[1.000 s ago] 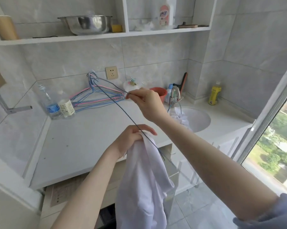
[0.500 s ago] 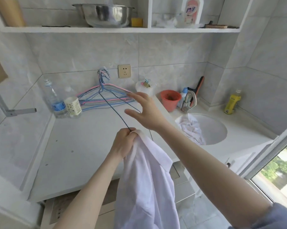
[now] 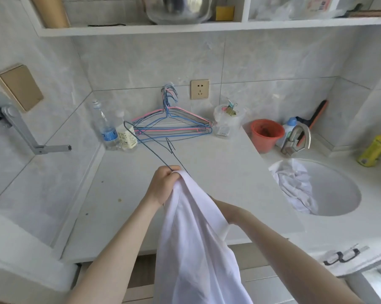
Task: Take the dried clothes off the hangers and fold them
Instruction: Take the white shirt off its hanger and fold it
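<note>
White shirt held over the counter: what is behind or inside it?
The right forearm runs in behind the white shirt; the right hand is covered, its grip unseen. The dark wire hanger shows only above the left hand; the shirt covers the rest.

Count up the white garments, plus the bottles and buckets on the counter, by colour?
White garments: 2, the held white shirt and a crumpled garment in the sink.
Clear bottles: 2, a water bottle and a cream-labelled bottle.
Yellow bottle: 1.
Blue-capped bottle: 1.
Orange bucket: 1.
Total: 7.
</note>
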